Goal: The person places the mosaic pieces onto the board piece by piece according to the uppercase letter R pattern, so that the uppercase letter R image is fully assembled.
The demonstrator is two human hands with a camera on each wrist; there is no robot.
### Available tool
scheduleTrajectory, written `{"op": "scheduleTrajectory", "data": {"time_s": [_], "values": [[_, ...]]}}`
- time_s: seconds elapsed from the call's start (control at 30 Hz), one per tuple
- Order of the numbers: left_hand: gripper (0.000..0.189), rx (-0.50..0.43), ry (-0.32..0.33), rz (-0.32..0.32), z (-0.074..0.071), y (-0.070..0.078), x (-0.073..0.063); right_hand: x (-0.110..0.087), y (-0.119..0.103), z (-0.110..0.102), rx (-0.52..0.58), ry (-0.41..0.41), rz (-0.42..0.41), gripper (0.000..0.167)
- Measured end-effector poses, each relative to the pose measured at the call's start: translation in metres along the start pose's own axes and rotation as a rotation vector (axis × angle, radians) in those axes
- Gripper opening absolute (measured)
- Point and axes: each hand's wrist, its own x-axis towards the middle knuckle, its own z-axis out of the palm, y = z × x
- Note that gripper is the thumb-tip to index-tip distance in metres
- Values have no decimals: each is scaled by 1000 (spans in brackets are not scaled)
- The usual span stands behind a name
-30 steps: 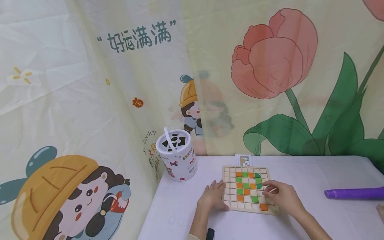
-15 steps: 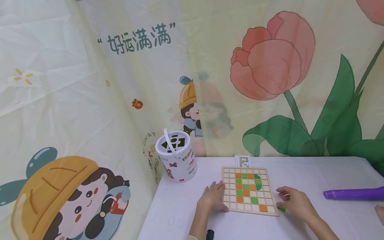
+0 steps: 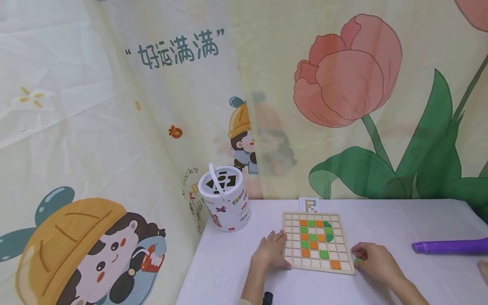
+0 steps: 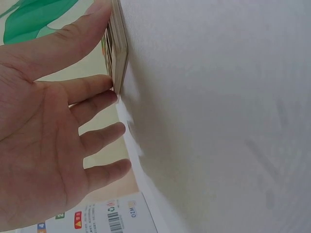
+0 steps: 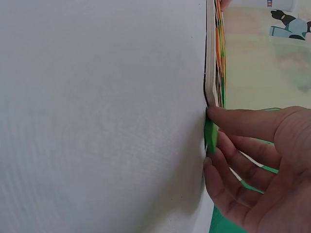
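Note:
A square wooden grid board (image 3: 294, 256) lies on the white table, with orange and green tiles in some cells and dark green rounded pieces near its upper right. My left hand (image 3: 270, 250) rests at the board's left edge; the left wrist view has its thumb and index finger touching the rim (image 4: 119, 53), fingers extended. Just off the right edge, my right hand (image 3: 377, 262) pinches a green tile (image 5: 211, 134) between thumb and fingers, low at the tabletop. Part of that tile is hidden behind the fingers.
Behind the board lies a small pattern card (image 3: 309, 205). A white lidded bucket (image 3: 228, 212) with a handle stands at the back left. Toward the right is a long purple object (image 3: 450, 246). A black object (image 3: 268, 298) shows near the left forearm. Printed curtains hang behind.
My right hand has moved right, from over the board's right columns to beside its edge, and its fingers have closed on the green tile there. The left hand stays put.

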Motion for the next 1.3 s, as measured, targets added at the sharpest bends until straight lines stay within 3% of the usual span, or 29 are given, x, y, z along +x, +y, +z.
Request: {"op": "scheduleTrajectory", "data": {"time_s": [0.3, 0.53, 1.0, 1.3], "values": [[99, 12, 2, -4, 4, -2, 3, -3, -4, -8, 4, -6, 73, 35], [98, 4, -3, -8, 5, -1, 5, -1, -3, -13, -15, 40, 52, 32], [99, 5, -7, -4, 5, -1, 5, 13, -23, -9, 171, 7, 43, 40], [99, 3, -1, -6, 4, -2, 4, 22, -45, 9, 256, -28, -7, 35]]}}
